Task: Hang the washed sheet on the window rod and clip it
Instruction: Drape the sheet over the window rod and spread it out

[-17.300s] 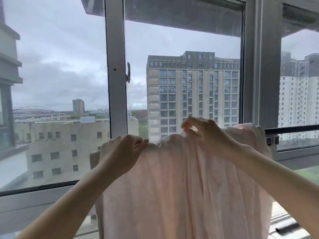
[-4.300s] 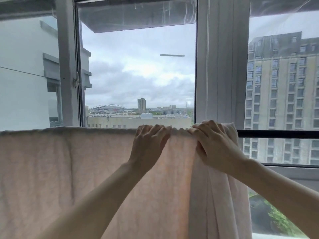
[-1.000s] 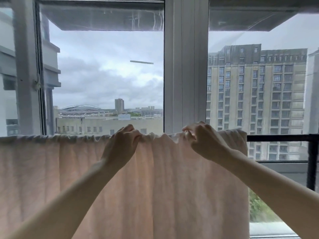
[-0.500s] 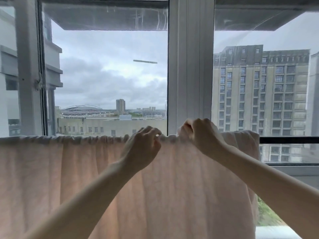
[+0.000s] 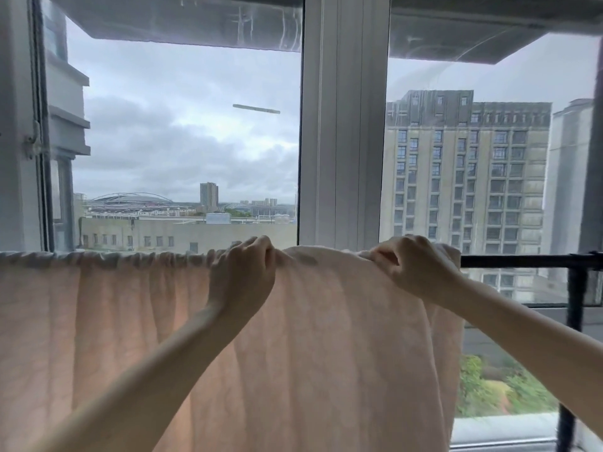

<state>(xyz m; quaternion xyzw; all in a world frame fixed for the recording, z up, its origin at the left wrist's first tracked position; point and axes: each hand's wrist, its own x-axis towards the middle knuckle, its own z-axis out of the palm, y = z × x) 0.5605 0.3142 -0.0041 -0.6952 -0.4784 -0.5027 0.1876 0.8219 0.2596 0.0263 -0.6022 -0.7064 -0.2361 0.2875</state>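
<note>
A white window frame (image 5: 344, 125) stands before grey high-rise buildings (image 5: 466, 177) and clouds (image 5: 169, 135).

Grey daylight is coming through tall panes split by a white window frame (image 5: 344, 125), heavy clouds (image 5: 169, 141) are hanging over a low skyline with a domed stadium (image 5: 130, 199), a tall apartment block (image 5: 466, 177) is standing at right, greenery (image 5: 496, 389) showing below.
</note>
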